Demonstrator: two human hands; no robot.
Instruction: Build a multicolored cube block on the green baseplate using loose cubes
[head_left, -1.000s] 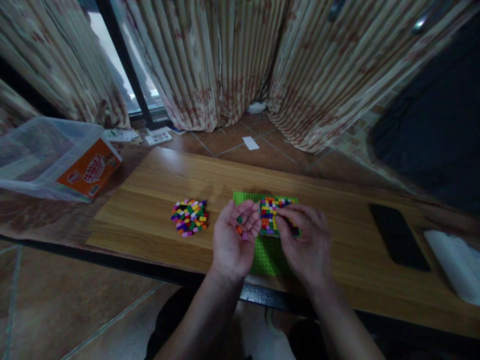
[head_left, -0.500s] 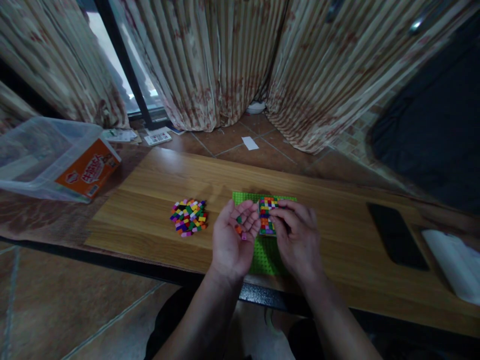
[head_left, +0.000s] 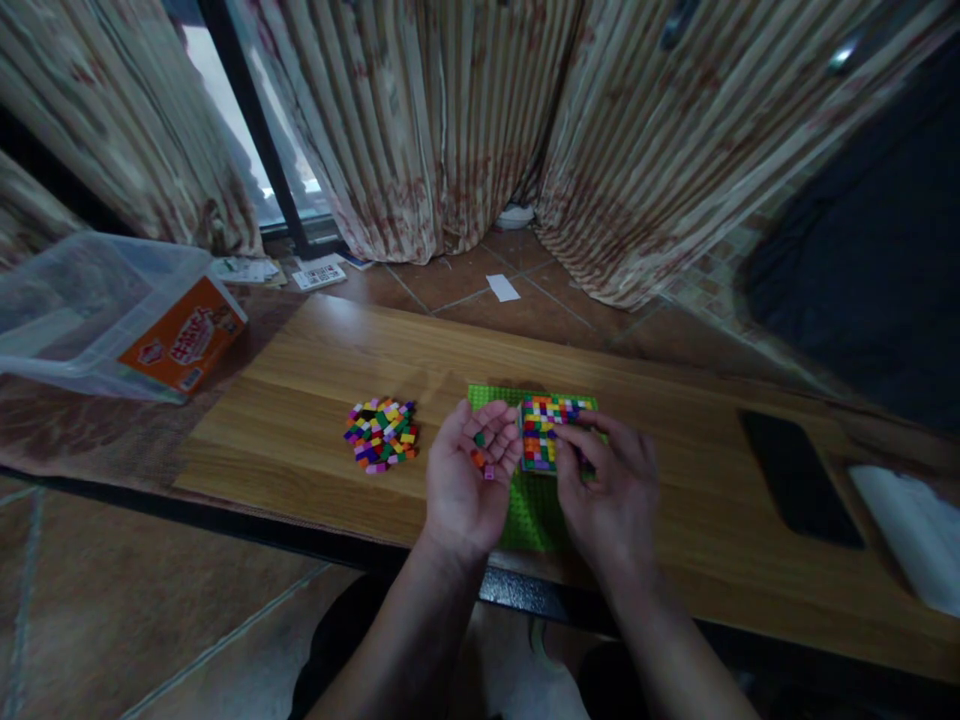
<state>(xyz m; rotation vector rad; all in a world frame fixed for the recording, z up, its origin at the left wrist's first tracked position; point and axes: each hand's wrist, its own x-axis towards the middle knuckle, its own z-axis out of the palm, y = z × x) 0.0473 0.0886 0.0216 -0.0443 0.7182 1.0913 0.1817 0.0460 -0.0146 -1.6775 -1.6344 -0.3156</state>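
My left hand [head_left: 469, 480] lies palm up and cupped, with a few small building bricks [head_left: 489, 471] in it: green, orange and pink. Beside it, a layer of multicoloured bricks [head_left: 538, 452] covers part of a green studded baseplate [head_left: 529, 515]. My right hand [head_left: 611, 485] is over the right side of that layer, thumb and index finger brought together at its surface. Whatever is between those fingertips is too small to make out. Part of the layer is hidden under the right fingers. To the left, a pile of loose bricks [head_left: 381, 435] rests on the wooden table [head_left: 300, 400].
A clear plastic bin [head_left: 97, 300] with an orange label stands at the far left. On the right lie a black phone-like slab [head_left: 799, 478] and a white packet [head_left: 907, 535]. Curtains [head_left: 420, 130] hang beyond the table, and a paper [head_left: 502, 288] lies on the floor.
My right hand has shifted slightly right and toward me, uncovering more of the brick layer's top rows. The left hand still cups its bricks. The whole view has shifted slightly.
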